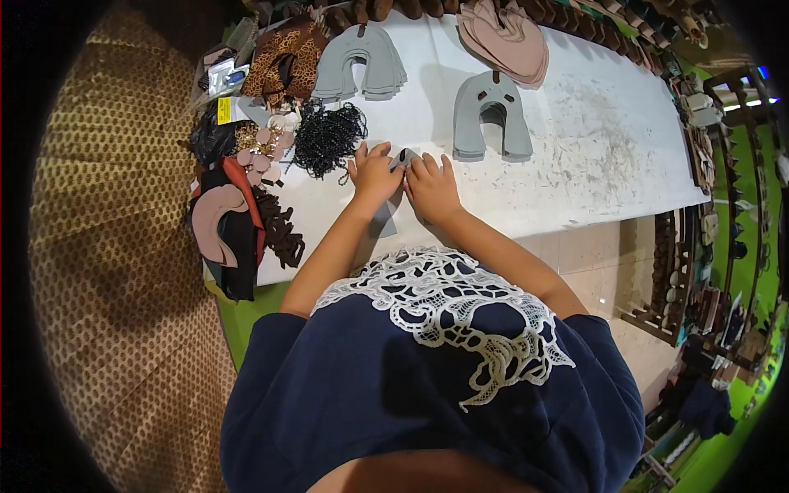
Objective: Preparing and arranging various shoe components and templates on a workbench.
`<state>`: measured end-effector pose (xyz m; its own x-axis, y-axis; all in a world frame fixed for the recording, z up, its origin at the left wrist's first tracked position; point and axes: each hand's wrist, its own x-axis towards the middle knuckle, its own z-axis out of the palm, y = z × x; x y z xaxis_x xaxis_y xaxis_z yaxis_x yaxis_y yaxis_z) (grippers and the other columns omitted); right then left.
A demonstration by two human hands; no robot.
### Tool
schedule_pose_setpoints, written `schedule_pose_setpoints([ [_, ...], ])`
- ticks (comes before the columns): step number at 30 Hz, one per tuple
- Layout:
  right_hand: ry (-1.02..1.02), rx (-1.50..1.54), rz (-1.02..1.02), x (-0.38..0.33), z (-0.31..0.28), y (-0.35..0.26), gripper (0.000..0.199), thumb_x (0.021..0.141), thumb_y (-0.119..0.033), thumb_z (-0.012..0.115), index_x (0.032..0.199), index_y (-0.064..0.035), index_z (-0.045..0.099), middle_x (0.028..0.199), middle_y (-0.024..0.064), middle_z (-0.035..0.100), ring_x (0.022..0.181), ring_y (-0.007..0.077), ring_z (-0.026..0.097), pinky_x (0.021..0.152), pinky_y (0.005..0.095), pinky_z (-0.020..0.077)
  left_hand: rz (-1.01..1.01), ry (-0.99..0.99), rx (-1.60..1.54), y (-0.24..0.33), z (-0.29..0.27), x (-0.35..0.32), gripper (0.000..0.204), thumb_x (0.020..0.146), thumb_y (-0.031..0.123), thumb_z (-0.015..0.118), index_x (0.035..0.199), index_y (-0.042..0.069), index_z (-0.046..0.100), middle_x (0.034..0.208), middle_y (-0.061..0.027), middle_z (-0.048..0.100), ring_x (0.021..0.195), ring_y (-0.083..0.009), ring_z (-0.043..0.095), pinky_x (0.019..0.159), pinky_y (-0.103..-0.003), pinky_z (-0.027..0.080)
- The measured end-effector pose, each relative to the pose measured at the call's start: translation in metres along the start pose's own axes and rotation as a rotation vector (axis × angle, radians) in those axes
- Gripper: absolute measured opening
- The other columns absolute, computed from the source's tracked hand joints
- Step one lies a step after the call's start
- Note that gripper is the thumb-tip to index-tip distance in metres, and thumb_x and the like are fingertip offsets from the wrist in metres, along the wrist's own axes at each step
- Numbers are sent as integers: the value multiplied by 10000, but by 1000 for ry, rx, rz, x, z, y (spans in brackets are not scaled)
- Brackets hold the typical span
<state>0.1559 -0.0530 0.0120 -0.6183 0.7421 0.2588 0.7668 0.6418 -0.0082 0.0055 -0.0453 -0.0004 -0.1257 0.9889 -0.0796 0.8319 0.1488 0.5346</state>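
On the white-covered table close to my body lies a grey U-shaped shoe-upper piece (383, 223), mostly hidden under my hands and wrists. My left hand (376, 178) grips the left side of its curved top, with some fingers bent over it. From the right, my right hand (432, 191) closes on the same curve, its fingertips almost meeting the left ones. A small dark tab (403, 154) shows between them at the top of the piece. The thumbs are largely hidden.
Grey U-shaped pieces are stacked at the back left (359, 64) and ahead right (491, 115), beside a pink stack (503, 41). Black beaded strands (327, 135), leopard-print pieces (283, 62), brown strips (279, 230) and a pink curved piece (215, 226) crowd the left.
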Motion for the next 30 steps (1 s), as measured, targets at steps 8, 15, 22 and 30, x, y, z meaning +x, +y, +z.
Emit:
schedule_pose_setpoints([
  [8, 32, 227, 45, -17, 0, 15, 395, 821, -340, 583, 1169, -153, 582, 1291, 72, 460, 1192, 294, 407, 985, 537, 288, -34, -4, 11, 10, -4, -12, 326, 749, 323, 616, 904, 49, 702, 1320, -44, 491, 1300, -377, 267, 997, -594, 168],
  [15, 49, 163, 46, -15, -6, 11, 361, 832, -351, 572, 1157, -196, 591, 1292, 79, 459, 1206, 297, 399, 979, 549, 286, -48, -17, 30, 4, -1, -7, 286, 761, 309, 625, 904, 77, 711, 1342, -41, 467, 1331, -353, 229, 1003, -649, 149],
  [22, -53, 249, 258, -13, -8, -2, 356, 835, -361, 565, 1148, -196, 603, 1323, 89, 433, 1235, 316, 365, 999, 554, 264, -38, -14, 52, 15, -8, -8, 332, 755, 316, 627, 910, 29, 691, 1326, -38, 486, 1308, -365, 252, 984, -637, 158],
  [30, 40, 335, 192, -20, -3, 19, 339, 805, -324, 603, 1110, -176, 627, 1344, 88, 421, 1237, 321, 357, 997, 539, 258, 78, 10, 93, 12, -11, -20, 265, 738, 339, 659, 908, 145, 720, 1353, -92, 449, 1321, -385, 227, 1000, -654, 120],
])
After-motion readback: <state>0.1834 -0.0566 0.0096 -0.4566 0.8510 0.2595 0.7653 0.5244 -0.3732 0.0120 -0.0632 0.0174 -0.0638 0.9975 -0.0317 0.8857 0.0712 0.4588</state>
